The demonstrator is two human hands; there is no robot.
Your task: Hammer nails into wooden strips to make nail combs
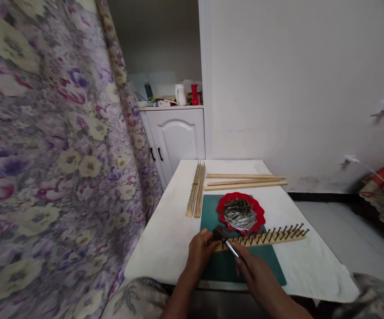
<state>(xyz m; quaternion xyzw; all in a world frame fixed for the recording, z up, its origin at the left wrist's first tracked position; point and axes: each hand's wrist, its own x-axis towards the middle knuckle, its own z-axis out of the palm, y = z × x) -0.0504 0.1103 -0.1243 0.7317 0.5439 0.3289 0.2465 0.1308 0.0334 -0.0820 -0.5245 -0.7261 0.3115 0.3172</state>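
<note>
My right hand (251, 265) grips the metal handle of a hammer (231, 248), its dark head just above the left part of a wooden strip (272, 239). Rows of dark nails (291, 230) stand up from that strip, mostly tilted. My left hand (199, 249) is at the strip's left end, fingers pinched close beside the hammer head; what lies between the fingertips is hidden. Under the strip is a green mat (225, 271). Just behind it sits a red scalloped dish (261, 215) filled with loose dark and silver nails (240, 215).
Two nail-studded strips (197, 195) lie at the table's back left. Several plain wooden strips (245, 182) lie along the back. A white cloth covers the table (165, 248). A floral curtain (62, 155) hangs at left, a white cabinet (180, 133) stands behind.
</note>
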